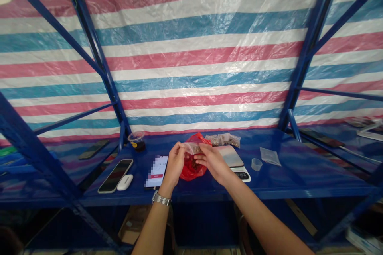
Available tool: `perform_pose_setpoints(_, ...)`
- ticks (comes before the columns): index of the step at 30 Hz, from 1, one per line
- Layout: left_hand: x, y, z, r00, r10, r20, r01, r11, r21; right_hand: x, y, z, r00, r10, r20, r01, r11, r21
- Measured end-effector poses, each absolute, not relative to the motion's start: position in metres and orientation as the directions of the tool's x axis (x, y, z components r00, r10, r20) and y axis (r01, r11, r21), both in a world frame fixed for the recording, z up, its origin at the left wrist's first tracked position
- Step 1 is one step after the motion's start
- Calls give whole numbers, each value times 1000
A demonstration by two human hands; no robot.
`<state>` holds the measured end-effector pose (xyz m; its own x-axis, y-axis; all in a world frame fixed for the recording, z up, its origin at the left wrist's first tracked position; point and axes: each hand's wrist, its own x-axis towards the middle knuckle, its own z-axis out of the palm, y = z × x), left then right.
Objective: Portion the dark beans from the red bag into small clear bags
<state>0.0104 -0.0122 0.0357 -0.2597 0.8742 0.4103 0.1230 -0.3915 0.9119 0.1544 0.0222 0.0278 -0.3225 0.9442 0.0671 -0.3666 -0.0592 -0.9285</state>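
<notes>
A small clear plastic bag [191,147] with some brownish bits in it is held between my two hands. My left hand [176,158] pinches its left end, and a metal-banded watch sits on that wrist. The fingers of my right hand [211,159] close on the bag's right side. Just beneath is an open red plastic bag [191,171] with dark brown contents, partly covered by my hands. To the right stands a white digital scale [245,175] with a flat metal plate. Several filled clear bags [224,139] lie behind it.
A small clear cup [256,164] and a flat clear bag [270,156] lie right of the scale. On the left are a lit phone [157,170], a dark-screened phone [115,176], a white case [125,182] and a cup of dark liquid [137,143]. Blue metal posts [103,63] frame the table.
</notes>
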Motion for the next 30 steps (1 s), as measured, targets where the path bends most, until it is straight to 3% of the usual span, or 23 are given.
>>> perform_pose_setpoints(3,0,-9,28,-276,816,507,543,-303,783,155,33,26,-113,978,175,-308,133,-942)
perform_pose_setpoints(6,-8,-8,21,-296,766,570,774,-158,614,159,41,24,35,906,421,-2,422,-907)
perform_pose_setpoints(9,-8,-9,17,-335,769,545,819,-48,572,160,44,23,-19,845,535,311,513,-800)
perform_pose_setpoints(11,-3,-11,17,-311,795,522,843,-23,537,159,44,21,-60,842,536,404,511,-759)
perform_pose_setpoints(17,20,-13,11,-112,879,463,895,-113,432,150,48,15,-140,844,519,407,526,-747)
perform_pose_setpoints(21,30,-2,7,-125,878,461,893,-103,439,148,46,15,-154,830,537,376,551,-745)
perform_pose_setpoints(30,38,14,3,-162,855,493,905,-71,420,158,37,25,-123,861,494,479,487,-730)
